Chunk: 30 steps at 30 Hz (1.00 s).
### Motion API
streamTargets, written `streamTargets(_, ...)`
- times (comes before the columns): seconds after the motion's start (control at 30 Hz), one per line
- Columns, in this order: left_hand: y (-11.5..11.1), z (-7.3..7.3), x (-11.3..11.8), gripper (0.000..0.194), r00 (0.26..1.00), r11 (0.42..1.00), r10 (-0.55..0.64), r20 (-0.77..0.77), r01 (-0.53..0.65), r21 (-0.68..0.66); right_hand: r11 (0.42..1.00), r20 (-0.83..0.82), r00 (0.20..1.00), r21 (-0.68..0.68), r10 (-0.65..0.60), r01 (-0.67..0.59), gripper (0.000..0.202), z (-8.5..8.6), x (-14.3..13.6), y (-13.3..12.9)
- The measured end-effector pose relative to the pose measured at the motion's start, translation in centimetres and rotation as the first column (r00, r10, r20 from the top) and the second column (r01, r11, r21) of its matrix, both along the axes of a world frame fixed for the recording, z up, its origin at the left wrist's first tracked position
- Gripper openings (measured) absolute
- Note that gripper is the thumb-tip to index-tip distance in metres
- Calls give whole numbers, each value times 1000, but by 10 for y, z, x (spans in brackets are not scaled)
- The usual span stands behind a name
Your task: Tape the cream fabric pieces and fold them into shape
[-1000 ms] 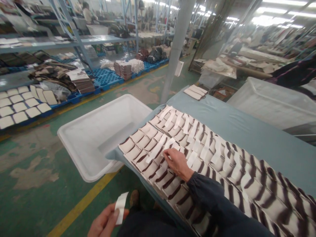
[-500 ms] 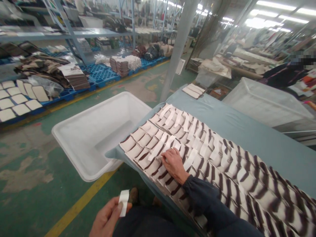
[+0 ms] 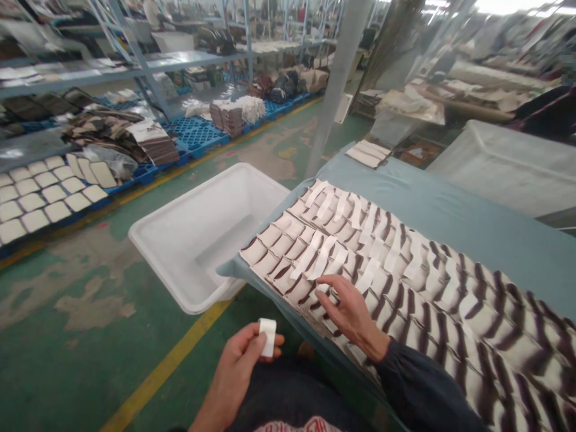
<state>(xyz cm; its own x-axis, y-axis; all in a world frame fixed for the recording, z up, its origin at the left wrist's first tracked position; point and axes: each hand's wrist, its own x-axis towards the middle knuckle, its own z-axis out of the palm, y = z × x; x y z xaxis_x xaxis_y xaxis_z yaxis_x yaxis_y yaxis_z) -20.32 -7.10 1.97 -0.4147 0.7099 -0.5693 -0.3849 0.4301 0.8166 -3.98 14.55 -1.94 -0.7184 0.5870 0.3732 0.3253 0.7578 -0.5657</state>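
Low in the view, my left hand (image 3: 245, 357) pinches a small folded white strip (image 3: 267, 337) between thumb and fingers. Over the near edge of the laid-out pieces, my right hand (image 3: 353, 312) has its thumb and forefinger apart, with nothing seen between them. Cream pieces with dark brown edges (image 3: 281, 243) lie overlapped in rows on a table covered in blue-green cloth (image 3: 418, 198). Several white strips (image 3: 308, 255) lie across the rows, some just beyond my right hand.
A white plastic tub (image 3: 180, 240) stands on the green floor left of the table. A small cream stack (image 3: 369, 153) lies at the table's far end, near a metal post (image 3: 333, 90). Blue pallets (image 3: 198, 135) with fabric piles stand at the left; another tub (image 3: 504, 165) is at the right.
The view has shifted, so the table and tub appear further right. My right hand has lifted off the strips and its fingers have spread. My left hand still holds the white strip.
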Motion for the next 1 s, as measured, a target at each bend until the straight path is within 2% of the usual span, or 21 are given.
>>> streamTargets(0.13,14,8,6,40,997,996,-23,74,16,88,968,-129,970,-117,206,-221,24,45,-5,-43)
streamTargets(0.23,23,15,9,35,993,989,-55,100,40,145,935,-195,936,-150,291,-322,28,60,-15,-64)
streamTargets(0.37,31,22,12,36,979,981,-107,175,75,178,955,-186,951,-114,249,-272,29,53,-19,-74)
streamTargets(0.57,37,26,16,37,953,954,-222,205,170,247,972,-186,971,-148,153,-181,25,41,-8,-80)
streamTargets(1.0,43,20,16,45,951,930,-309,7,300,211,981,-186,982,-194,-35,-2,23,35,-1,-93)
